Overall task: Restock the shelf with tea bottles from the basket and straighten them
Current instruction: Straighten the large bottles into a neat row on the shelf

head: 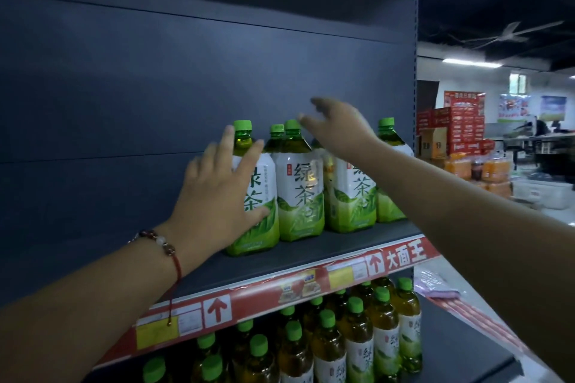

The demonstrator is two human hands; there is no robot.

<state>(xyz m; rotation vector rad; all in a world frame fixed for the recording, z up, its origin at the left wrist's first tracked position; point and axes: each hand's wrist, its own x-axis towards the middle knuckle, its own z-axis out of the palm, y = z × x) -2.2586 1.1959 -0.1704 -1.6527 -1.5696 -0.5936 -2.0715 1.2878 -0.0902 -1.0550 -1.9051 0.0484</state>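
both hands are open: left hand (217,196) presses the end tea bottle (258,196), upright on the shelf (311,255); right hand (339,130) hovers blurred above the row's caps, holding nothing.

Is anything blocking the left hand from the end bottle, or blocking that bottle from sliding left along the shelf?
Nothing visible. The left hand already lies flat against the leftmost bottle, and the shelf to its left shows bare. The right hand hovers over the bottles behind.
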